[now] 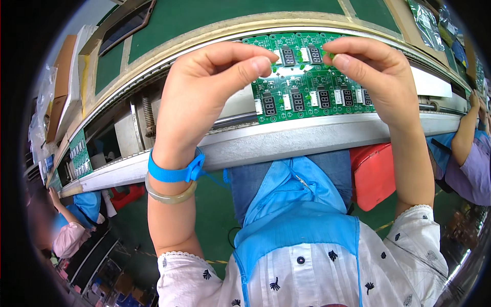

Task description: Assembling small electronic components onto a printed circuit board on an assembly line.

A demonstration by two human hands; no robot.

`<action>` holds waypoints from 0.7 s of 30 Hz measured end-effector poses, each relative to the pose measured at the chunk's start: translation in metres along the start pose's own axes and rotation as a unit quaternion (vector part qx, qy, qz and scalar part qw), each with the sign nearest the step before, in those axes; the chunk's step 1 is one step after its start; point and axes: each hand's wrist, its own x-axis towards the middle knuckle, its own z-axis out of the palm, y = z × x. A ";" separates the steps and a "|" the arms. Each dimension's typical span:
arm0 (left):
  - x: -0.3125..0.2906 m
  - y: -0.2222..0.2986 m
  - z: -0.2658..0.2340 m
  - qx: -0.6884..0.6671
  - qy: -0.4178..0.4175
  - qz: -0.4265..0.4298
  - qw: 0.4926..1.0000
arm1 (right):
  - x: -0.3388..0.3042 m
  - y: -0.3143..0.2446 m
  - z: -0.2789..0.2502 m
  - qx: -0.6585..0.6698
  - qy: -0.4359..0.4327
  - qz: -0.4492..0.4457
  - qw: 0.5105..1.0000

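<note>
Board [319, 77] sits under both grips: right hand [382, 77] pinches a bit [330, 55], left hand [204, 84] I can't tell; I'd go gently.

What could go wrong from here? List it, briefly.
1. The small green part pinched in the right hand could slip and land among the digit displays on the circuit board.
2. The blue wrist strap's cord, below the left hand, might snag on the nearby metal rail.
</note>
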 end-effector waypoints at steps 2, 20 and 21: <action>-0.005 -0.003 0.002 -0.009 0.001 -0.022 1.000 | -0.004 0.001 -0.002 0.001 -0.019 0.014 1.000; -0.013 0.000 0.004 0.024 0.003 -0.045 0.999 | -0.021 0.003 -0.005 -0.123 -0.060 -0.049 0.989; -0.014 -0.002 0.005 0.021 0.003 -0.046 0.999 | -0.022 0.004 -0.005 -0.159 -0.062 -0.063 0.983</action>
